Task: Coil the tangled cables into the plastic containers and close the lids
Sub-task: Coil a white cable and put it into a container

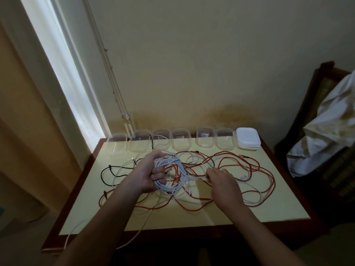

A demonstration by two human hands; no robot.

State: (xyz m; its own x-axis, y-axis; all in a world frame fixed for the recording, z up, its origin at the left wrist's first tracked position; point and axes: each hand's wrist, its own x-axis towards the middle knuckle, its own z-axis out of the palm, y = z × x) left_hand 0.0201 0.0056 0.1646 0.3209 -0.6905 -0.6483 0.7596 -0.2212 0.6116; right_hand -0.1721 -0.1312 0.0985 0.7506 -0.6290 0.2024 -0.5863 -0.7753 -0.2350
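1. Your left grip [148, 173] is clamped round the white cable coil [173, 165], fingers curled through its loops.
2. Your right grip [221, 181], just right of the coil, is closed in a pinch on a white strand [197, 176] running out of the coil.
3. Red cables [249, 164] sprawl tangled on the bench [269, 208], under and right of the coil.
4. A black cable [107, 169] lies left of the coil.
5. Six clear containers [180, 142] stand in a row behind the coil, lids off.
6. A stack of white lids [247, 139] sits behind the coil and well to its right, at the end of the row.
7. Another white cable [146, 221] trails from below the coil, over the bench's near edge.
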